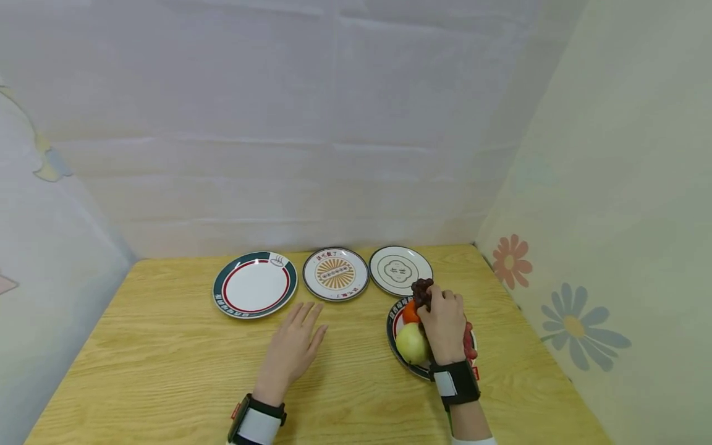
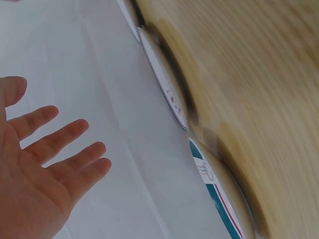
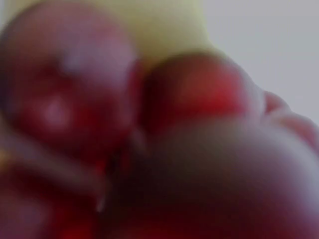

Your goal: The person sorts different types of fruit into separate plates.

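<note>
While the right hand pinches a dark bunch at the far side of the fruit plate, on the right of the bench, the left hand hangs above the middle, fingers loosely extended. Left of the right hand lie an orange fruit and a green fruit. Along the far edge, left to right, stand a green-rimmed plate, a sunburst plate and a white plate.
</note>
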The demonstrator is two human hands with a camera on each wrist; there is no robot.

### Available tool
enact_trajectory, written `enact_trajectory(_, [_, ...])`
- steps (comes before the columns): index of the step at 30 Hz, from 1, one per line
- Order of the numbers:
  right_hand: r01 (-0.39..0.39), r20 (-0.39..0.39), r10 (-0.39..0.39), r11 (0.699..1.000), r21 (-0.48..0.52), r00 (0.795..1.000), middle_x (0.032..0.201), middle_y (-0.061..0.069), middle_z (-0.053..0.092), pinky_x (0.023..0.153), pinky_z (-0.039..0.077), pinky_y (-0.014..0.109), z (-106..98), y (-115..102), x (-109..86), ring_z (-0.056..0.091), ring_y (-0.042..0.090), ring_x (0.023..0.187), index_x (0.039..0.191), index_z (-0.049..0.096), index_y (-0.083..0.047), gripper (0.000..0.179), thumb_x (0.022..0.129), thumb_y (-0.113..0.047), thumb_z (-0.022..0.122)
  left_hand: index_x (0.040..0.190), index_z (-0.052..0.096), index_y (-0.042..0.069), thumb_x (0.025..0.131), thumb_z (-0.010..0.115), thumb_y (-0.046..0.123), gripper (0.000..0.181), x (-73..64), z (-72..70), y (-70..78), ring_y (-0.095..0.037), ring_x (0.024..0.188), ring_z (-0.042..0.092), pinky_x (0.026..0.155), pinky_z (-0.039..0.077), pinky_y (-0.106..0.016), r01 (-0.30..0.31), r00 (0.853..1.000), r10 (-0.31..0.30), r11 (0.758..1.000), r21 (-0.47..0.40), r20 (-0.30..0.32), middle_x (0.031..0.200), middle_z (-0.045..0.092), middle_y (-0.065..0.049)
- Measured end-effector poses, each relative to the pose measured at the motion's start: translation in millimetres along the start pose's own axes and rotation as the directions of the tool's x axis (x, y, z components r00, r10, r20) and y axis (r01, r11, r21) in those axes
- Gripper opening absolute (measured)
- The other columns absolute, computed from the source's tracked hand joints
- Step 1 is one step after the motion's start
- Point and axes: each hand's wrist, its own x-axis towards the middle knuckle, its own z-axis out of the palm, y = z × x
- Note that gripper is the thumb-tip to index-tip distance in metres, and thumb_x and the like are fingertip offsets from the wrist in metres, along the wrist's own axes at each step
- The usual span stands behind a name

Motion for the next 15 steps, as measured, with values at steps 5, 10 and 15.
enact_trajectory(5, [0.139,-0.108,-0.127,0.985,0.105,0.986,0.09,0.022,0.066,0.068,0.049,0.043,-4.7,-3.5,3.8,0.054,0.034,0.081,0.101,0.064,0.0,0.032,0.072,-0.005,0.076,0.136,0.051,0.009,0.096,0.053,0.032,0.046,10.1,-1.6,13.1,-0.031,0.127,0.05,0.104,0.044,-0.043,-0.069,0.997,0.069,0.998,0.006,-0.015,0.134,0.055,-0.012])
enact_trajectory(10, [0.222,-0.221,-0.18,0.958,0.181,0.958,0.094,0.021,0.066,0.067,0.052,0.042,-8.3,-6.1,6.0,0.053,0.032,0.083,0.102,0.065,0.0,0.033,0.072,-0.003,0.077,0.137,0.049,0.008,0.095,0.056,0.031,0.048,16.5,1.2,26.5,-0.03,0.128,0.05,0.104,0.045,-0.041,-0.14,0.99,0.14,0.99,0.002,-0.026,0.135,0.055,-0.012])
enact_trajectory(15, [0.4,-0.312,-0.313,0.874,0.275,0.897,0.095,0.016,0.067,0.072,0.051,0.035,-15.7,-7.1,9.9,0.057,0.028,0.088,0.102,0.068,-0.002,0.034,0.069,0.0,0.077,0.141,0.043,0.006,0.092,0.061,0.028,0.056,21.7,5.6,37.1,-0.033,0.131,0.047,0.106,0.043,-0.041,-0.216,0.974,0.217,0.976,0.025,-0.07,0.14,0.051,-0.014])
